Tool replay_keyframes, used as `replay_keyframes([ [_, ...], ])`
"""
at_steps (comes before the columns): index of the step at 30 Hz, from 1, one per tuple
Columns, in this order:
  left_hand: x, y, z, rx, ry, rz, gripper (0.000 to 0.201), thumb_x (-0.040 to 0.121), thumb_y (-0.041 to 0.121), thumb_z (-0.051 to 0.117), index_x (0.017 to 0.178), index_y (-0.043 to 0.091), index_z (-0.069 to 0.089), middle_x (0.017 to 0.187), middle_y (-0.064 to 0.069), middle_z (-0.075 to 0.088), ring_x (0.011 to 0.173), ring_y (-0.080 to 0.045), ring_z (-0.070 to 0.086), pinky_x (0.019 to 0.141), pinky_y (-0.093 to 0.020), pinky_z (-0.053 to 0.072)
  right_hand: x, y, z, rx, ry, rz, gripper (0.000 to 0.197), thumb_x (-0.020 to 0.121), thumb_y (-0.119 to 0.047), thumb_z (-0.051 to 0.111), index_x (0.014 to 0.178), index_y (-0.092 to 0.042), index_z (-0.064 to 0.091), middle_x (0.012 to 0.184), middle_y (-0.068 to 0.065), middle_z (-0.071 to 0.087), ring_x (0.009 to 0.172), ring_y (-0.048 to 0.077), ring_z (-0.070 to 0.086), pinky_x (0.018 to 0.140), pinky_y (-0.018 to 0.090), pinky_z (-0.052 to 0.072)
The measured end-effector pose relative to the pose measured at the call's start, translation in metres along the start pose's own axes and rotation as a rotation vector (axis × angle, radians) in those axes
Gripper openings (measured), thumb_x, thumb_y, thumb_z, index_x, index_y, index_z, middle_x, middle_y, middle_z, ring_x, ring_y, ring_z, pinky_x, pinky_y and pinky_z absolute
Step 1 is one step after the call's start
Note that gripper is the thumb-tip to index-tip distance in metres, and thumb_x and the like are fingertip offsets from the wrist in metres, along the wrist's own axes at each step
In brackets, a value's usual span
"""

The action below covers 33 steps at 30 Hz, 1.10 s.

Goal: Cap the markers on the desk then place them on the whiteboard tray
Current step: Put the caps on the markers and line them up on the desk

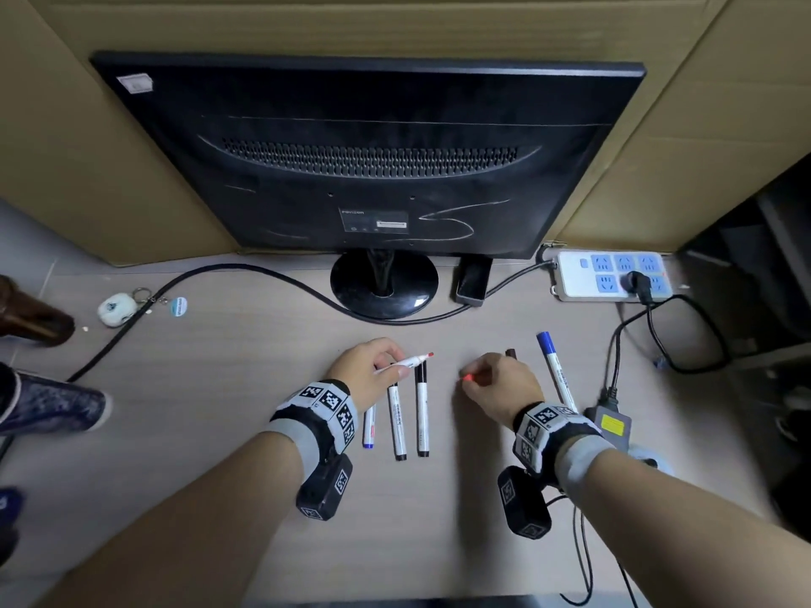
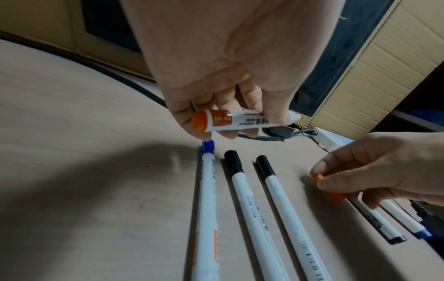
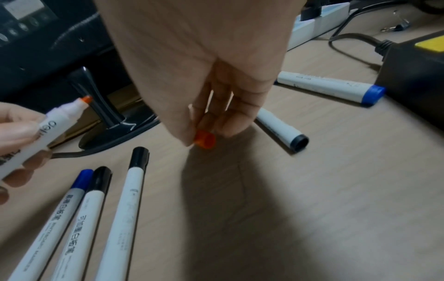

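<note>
— What lies nearest on the desk (image 1: 219,388)?

— Three capped markers side by side: a blue-capped marker (image 1: 369,425) partly under the left wrist, then two black-capped markers (image 1: 421,410) to its right.

— And the hands above them?

— The left hand (image 1: 373,373) has its fingers curled round the red marker (image 1: 406,362), lifted off the desk, its bare red tip pointing right. The right hand (image 1: 500,386) pinches the red cap (image 1: 468,378) between thumb and fingertips, low over the desk; whether the cap touches the wood I cannot tell. Cap and tip are apart.

— Anything beside the right hand?

— A second blue marker (image 1: 555,370) lies to its right, and another marker (image 3: 282,127) with a black end pokes out from under the fingers. Just beside them sits a black power adapter (image 1: 612,425) with a yellow label.

— Farther back?

— The monitor (image 1: 368,155) turned back-side toward us on its round stand, a power strip (image 1: 610,276) at right, cardboard (image 1: 109,125) behind.
</note>
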State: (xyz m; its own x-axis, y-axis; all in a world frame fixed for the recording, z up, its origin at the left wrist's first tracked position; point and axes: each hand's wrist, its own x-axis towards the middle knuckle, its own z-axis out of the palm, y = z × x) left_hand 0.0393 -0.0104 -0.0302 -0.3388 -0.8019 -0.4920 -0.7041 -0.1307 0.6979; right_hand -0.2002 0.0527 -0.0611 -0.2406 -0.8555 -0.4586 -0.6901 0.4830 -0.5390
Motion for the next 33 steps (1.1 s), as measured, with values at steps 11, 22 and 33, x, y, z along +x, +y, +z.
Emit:
replay_keyframes([
  [11, -0.018, 0.014, -0.004, 0.093, 0.096, 0.109, 0.014, 0.077, 0.047, 0.060, 0.078, 0.060, 0.065, 0.092, 0.012, 0.070, 0.096, -0.014, 0.063, 0.090, -0.036, 0.054, -0.012, -0.014, -0.035, 0.565, -0.135, -0.118, 0.005, 0.093, -0.005, 0.071, 0.098, -0.005, 0.069, 0.082, 0.013, 0.071, 0.076, 0.027, 0.071, 0.083, 0.037, 0.058],
  [22, -0.025, 0.014, -0.001, 0.073, 0.142, 0.154, 0.014, 0.088, 0.027, 0.070, 0.087, 0.041, 0.072, 0.091, 0.009, 0.068, 0.090, -0.012, 0.064, 0.081, -0.026, 0.050, -0.019, -0.025, -0.042, 0.771, -0.267, -0.104, 0.021, 0.090, 0.016, 0.064, 0.112, 0.017, 0.064, 0.096, 0.025, 0.070, 0.068, 0.011, 0.075, 0.070, 0.022, 0.063],
  [33, -0.028, 0.017, 0.000, 0.016, 0.152, 0.154, 0.012, 0.088, 0.030, 0.071, 0.099, 0.032, 0.076, 0.095, 0.007, 0.069, 0.087, -0.009, 0.064, 0.075, -0.021, 0.047, -0.028, -0.040, -0.047, 0.864, -0.294, -0.111, 0.019, 0.091, 0.016, 0.063, 0.110, 0.015, 0.066, 0.091, 0.023, 0.072, 0.069, 0.014, 0.076, 0.072, 0.025, 0.064],
])
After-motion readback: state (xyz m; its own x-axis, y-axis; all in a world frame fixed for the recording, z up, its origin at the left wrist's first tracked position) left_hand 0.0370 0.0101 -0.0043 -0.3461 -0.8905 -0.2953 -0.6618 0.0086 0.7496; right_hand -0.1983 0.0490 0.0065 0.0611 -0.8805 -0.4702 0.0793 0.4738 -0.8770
